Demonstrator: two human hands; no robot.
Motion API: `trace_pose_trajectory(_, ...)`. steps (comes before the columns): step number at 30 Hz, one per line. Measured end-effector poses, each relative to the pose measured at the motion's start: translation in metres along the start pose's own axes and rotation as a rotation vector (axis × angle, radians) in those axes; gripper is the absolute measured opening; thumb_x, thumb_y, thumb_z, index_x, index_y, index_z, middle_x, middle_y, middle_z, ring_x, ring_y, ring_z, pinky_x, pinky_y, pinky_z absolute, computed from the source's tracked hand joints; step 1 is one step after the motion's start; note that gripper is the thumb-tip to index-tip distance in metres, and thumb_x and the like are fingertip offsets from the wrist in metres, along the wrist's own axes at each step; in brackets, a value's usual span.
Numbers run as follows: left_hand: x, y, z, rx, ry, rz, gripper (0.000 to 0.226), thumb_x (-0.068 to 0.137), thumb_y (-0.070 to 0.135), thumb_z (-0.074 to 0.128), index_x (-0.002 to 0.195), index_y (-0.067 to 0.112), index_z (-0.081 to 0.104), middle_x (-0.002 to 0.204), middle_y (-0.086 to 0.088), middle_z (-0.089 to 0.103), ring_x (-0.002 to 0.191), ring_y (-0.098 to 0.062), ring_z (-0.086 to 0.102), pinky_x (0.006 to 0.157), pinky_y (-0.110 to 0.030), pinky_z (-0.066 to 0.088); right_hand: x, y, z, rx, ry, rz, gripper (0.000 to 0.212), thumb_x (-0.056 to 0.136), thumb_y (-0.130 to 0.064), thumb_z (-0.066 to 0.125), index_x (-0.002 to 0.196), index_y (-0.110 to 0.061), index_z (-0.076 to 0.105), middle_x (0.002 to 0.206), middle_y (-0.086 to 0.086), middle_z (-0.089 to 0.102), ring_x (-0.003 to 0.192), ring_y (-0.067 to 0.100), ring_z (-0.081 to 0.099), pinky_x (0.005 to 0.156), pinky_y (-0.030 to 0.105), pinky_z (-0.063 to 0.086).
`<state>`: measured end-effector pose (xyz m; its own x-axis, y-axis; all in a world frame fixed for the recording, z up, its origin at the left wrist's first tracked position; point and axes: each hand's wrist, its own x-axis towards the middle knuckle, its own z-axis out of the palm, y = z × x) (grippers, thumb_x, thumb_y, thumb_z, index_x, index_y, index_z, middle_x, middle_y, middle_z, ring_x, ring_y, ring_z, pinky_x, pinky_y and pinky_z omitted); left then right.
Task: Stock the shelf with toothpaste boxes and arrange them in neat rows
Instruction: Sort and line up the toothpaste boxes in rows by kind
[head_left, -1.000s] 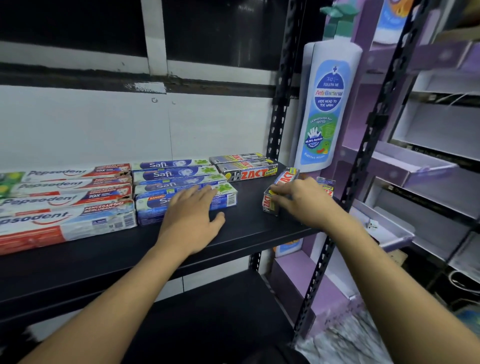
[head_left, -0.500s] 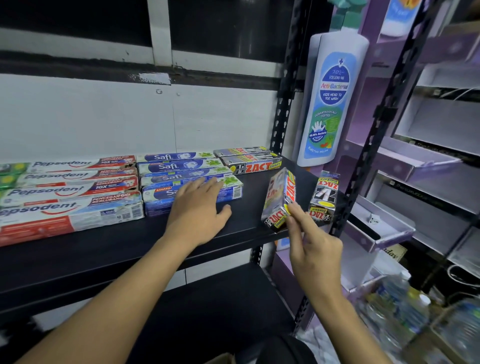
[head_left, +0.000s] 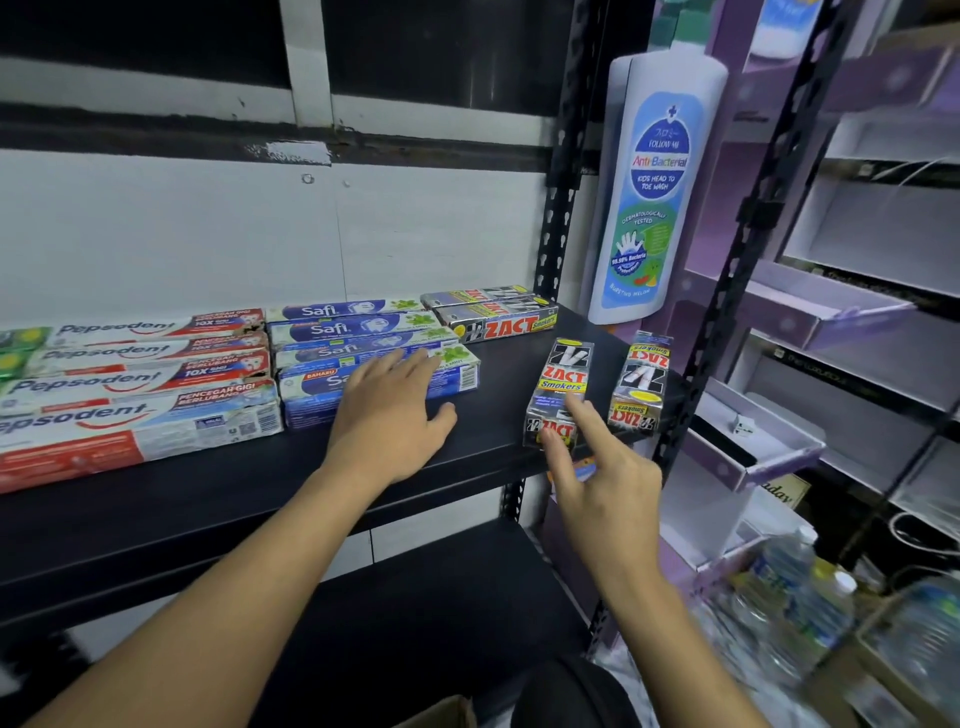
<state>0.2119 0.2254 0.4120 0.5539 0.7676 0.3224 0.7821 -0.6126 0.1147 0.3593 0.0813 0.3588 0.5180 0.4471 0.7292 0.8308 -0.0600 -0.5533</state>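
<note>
- A black metal shelf (head_left: 208, 509) runs across the scene at chest height, seen from above by the person stocking it, with a white wall behind.
- At the far left lie four red-and-white Pepsodent boxes (head_left: 130, 400), flat, lengthwise and side by side, from the wall toward the near edge.
- Just right of them, four blue Safi boxes (head_left: 353, 328) lie in the same kind of row, touching one another.
- The left hand (head_left: 387, 418) rests flat and relaxed. Its straight fingers lie across the nearest Safi box, and its thumb is spread on the bare shelf; it grips nothing.
- Far against the wall, right of the Safi row, two silver Zact boxes (head_left: 498, 318) lie flat side by side.
- Near the shelf's right front edge a Zact Smokers box (head_left: 563, 376) stands upright on its end.
- The right hand (head_left: 605, 470) reaches up to this box with its fingers extended. The index fingertip and thumb tip touch the box's front face, and neither wraps around it.
- Just to its right, apart from it, a second upright Zact box (head_left: 641, 387) stands at the shelf's right corner, printed upside down.
- Beyond the shelf post on the right is a tall bottle-shaped body wash display (head_left: 657, 197), white with a blue label.
- Further right are purple cardboard display trays (head_left: 779, 441), and low down are blurred water bottles (head_left: 789, 577).
</note>
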Motion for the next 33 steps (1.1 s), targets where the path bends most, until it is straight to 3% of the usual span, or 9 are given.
trace_pose_trajectory(2, 0.000, 0.000, 0.000, -0.001, 0.000, 0.000, 0.066, 0.098, 0.055, 0.038, 0.156, 0.026, 0.024, 0.163, 0.004, 0.023, 0.150, -0.018, 0.017, 0.122, -0.040, 0.010, 0.002, -0.003, 0.003, -0.034, 0.000, 0.019, 0.040, 0.088, -0.044, 0.065, 0.124, -0.028, 0.067, 0.107, 0.005, 0.074, 0.085, 0.025, 0.071, 0.076, 0.030, 0.051)
trace_pose_trajectory(5, -0.002, 0.001, -0.002, -0.008, 0.001, 0.002, 0.066, 0.099, 0.054, 0.038, 0.156, 0.026, 0.024, 0.163, 0.004, 0.023, 0.150, -0.019, 0.017, 0.122, -0.040, 0.010, 0.006, -0.008, -0.001, -0.192, -0.064, -0.034, 0.036, 0.088, -0.039, 0.069, 0.121, -0.025, 0.068, 0.120, 0.001, 0.069, 0.110, 0.026, 0.066, 0.079, 0.040, 0.056)
trace_pose_trajectory(7, -0.003, 0.002, -0.003, -0.010, 0.007, 0.001, 0.065, 0.099, 0.054, 0.038, 0.156, 0.026, 0.024, 0.163, 0.004, 0.023, 0.150, -0.019, 0.017, 0.122, -0.040, 0.009, 0.013, -0.011, -0.012, -0.273, -0.097, -0.121, 0.024, 0.089, -0.028, 0.069, 0.111, -0.020, 0.071, 0.118, 0.003, 0.068, 0.102, 0.028, 0.068, 0.070, 0.038, 0.055)
trace_pose_trajectory(9, -0.003, 0.001, -0.003, -0.014, 0.008, 0.001, 0.065, 0.099, 0.054, 0.039, 0.156, 0.026, 0.024, 0.163, 0.004, 0.023, 0.150, -0.019, 0.017, 0.122, -0.039, 0.009, 0.026, -0.007, -0.027, -0.213, -0.152, -0.218, 0.022, 0.089, -0.011, 0.066, 0.108, -0.018, 0.074, 0.123, 0.004, 0.068, 0.109, 0.027, 0.067, 0.079, 0.037, 0.055)
trace_pose_trajectory(13, -0.002, 0.000, -0.002, -0.014, 0.012, 0.005, 0.065, 0.099, 0.054, 0.039, 0.156, 0.026, 0.024, 0.162, 0.004, 0.024, 0.150, -0.019, 0.017, 0.121, -0.040, 0.010, 0.073, 0.008, -0.053, -0.109, -0.540, -0.350, 0.048, 0.094, 0.000, 0.056, 0.129, -0.032, 0.064, 0.140, -0.011, 0.054, 0.136, 0.012, 0.044, 0.110, 0.026, 0.037)
trace_pose_trajectory(16, -0.002, 0.000, -0.001, -0.015, 0.011, 0.001, 0.066, 0.098, 0.055, 0.039, 0.156, 0.026, 0.025, 0.162, 0.004, 0.024, 0.150, -0.018, 0.017, 0.122, -0.040, 0.009, 0.106, 0.019, -0.053, -0.107, -0.808, -0.350, 0.049, 0.094, -0.012, 0.063, 0.134, -0.040, 0.056, 0.147, -0.016, 0.045, 0.143, 0.011, 0.030, 0.117, 0.036, 0.030)
trace_pose_trajectory(19, -0.002, 0.000, -0.001, -0.019, 0.012, 0.002, 0.066, 0.098, 0.055, 0.039, 0.155, 0.026, 0.025, 0.162, 0.005, 0.024, 0.150, -0.017, 0.017, 0.122, -0.039, 0.009, 0.128, 0.021, -0.045, -0.147, -0.999, -0.355, 0.049, 0.090, -0.028, 0.068, 0.132, -0.047, 0.054, 0.147, -0.020, 0.043, 0.141, 0.006, 0.033, 0.117, 0.037, 0.030)
trace_pose_trajectory(25, -0.002, 0.002, -0.001, -0.022, 0.011, -0.008, 0.065, 0.098, 0.054, 0.041, 0.156, 0.027, 0.025, 0.162, 0.006, 0.024, 0.150, -0.016, 0.016, 0.122, -0.039, 0.009, 0.153, 0.022, -0.029, -0.253, -0.969, -0.370, 0.049, 0.074, -0.056, 0.073, 0.121, -0.046, 0.065, 0.127, -0.022, 0.062, 0.117, 0.006, 0.059, 0.100, 0.033, 0.048)
trace_pose_trajectory(33, -0.002, 0.004, 0.000, -0.025, 0.027, -0.017, 0.064, 0.097, 0.053, 0.045, 0.154, 0.028, 0.028, 0.161, 0.006, 0.027, 0.149, -0.015, 0.019, 0.122, -0.036, 0.009, 0.180, 0.035, 0.006, -0.431, -0.844, -0.310, 0.058, 0.068, -0.071, 0.068, 0.118, -0.041, 0.069, 0.113, 0.001, 0.070, 0.103, 0.023, 0.060, 0.084, 0.035, 0.052)
